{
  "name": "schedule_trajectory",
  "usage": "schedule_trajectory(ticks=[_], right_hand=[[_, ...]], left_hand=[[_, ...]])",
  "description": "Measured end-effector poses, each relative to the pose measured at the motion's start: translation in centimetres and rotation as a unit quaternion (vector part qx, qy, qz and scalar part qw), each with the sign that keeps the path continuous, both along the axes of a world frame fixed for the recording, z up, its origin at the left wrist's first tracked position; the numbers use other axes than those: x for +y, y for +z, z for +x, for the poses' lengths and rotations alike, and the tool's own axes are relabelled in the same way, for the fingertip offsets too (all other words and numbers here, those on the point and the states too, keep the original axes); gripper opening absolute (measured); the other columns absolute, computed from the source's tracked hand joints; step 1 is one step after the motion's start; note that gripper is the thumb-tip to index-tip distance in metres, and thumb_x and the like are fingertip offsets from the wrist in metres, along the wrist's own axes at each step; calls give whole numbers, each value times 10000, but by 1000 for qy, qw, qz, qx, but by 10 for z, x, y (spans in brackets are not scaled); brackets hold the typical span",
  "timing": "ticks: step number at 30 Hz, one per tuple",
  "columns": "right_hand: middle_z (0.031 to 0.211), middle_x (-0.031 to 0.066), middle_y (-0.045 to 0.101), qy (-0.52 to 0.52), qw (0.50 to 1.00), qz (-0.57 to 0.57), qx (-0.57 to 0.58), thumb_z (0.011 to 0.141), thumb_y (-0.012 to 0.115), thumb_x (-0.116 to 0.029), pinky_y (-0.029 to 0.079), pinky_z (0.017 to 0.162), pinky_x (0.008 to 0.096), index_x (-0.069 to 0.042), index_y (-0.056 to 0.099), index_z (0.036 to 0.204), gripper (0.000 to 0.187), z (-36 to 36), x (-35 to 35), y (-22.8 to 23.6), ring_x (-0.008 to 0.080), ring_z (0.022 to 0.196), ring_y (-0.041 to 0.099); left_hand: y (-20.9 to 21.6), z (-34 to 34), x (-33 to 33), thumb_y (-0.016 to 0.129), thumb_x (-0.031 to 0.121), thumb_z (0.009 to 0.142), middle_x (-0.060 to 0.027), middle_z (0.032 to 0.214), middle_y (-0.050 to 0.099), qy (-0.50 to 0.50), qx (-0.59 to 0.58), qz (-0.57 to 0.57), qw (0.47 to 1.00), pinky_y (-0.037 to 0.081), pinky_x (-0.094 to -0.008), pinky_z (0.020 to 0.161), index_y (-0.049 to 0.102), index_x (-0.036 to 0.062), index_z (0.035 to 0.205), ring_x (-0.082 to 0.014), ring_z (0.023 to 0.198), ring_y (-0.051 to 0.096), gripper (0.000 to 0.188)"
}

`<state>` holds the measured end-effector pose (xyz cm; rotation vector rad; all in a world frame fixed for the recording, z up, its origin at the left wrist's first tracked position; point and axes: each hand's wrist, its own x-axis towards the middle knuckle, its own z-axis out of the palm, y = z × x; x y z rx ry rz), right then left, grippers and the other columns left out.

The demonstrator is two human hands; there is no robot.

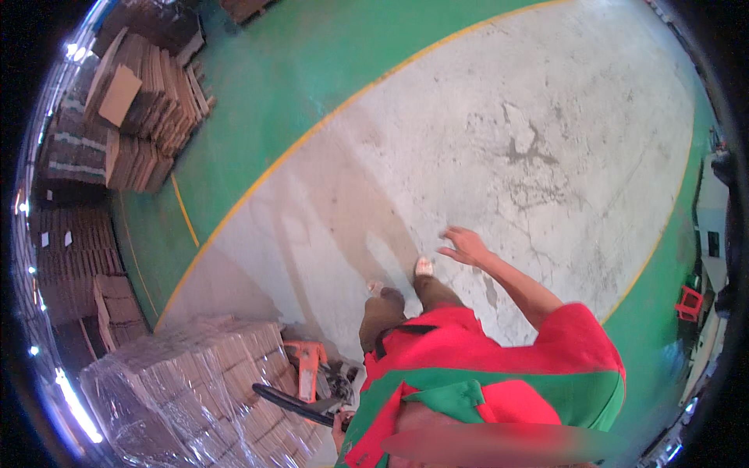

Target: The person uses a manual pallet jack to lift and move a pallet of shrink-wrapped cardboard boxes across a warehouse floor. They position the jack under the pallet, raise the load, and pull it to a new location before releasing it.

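Note:
My right hand point(466, 246) hangs in the air over the grey floor, with its fingers apart and nothing in them. Low in the view, partly covered by my shirt, my left hand point(340, 430) is closed on the black pallet jack handle point(292, 403). The orange body of the pallet jack point(307, 366) shows behind the handle, beside a pallet load of brown cartons point(195, 390) wrapped in clear film. My feet stand on the floor, one shoe point(424, 266) ahead of the other.
A grey concrete aisle point(437, 156) runs between yellow lines, with green floor point(257, 78) on both sides. Stacks of flat cardboard point(148, 101) stand at the far left, and more brown stacks point(74, 253) line the left edge. A red stool point(689, 303) is at the right.

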<state>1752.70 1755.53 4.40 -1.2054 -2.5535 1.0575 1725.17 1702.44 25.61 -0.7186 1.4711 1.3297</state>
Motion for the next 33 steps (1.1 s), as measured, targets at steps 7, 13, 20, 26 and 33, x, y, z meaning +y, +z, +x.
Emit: schedule_trajectory(ticks=[7,13,20,26,33], right_hand=[[972,150,704,101,910,-170,-365,817,618,-611,528,755,498,-134,693,1060,540,143,-75,-109,342,884,679],[1002,142,707,0,863,-420,-281,844,598,-564,514,806,518,-146,703,1073,488,158,-43,-128,341,933,668],[1072,151,685,-318,864,-365,-141,845,606,-531,507,841,510,-135,693,1094,476,127,272,-136,337,995,649],[1132,160,667,-312,871,-361,-121,845,613,-503,501,871,504,-126,685,1112,468,133,445,-186,334,1047,633],[1203,170,645,18,887,-316,-336,846,621,-470,494,905,497,-114,676,1132,460,207,701,-219,330,1109,614]], left_hand=[[16,-71,138,580,385,956,-60,744,597,13,59,-43,997,460,-318,716,630,16,977,-162,757,578,373],[8,-100,316,583,380,950,-55,720,585,-1,102,-71,992,445,-317,682,632,26,951,-160,716,561,358],[-26,-94,579,587,375,944,-48,692,571,-56,107,-79,990,427,-315,643,634,37,920,-159,668,541,342],[-70,-61,795,590,371,938,-43,668,559,-85,114,-58,988,413,-314,610,636,47,894,-157,628,524,330],[-84,-5,1007,594,365,932,-37,640,545,-71,129,-53,988,395,-312,571,638,58,863,-155,580,504,318]])
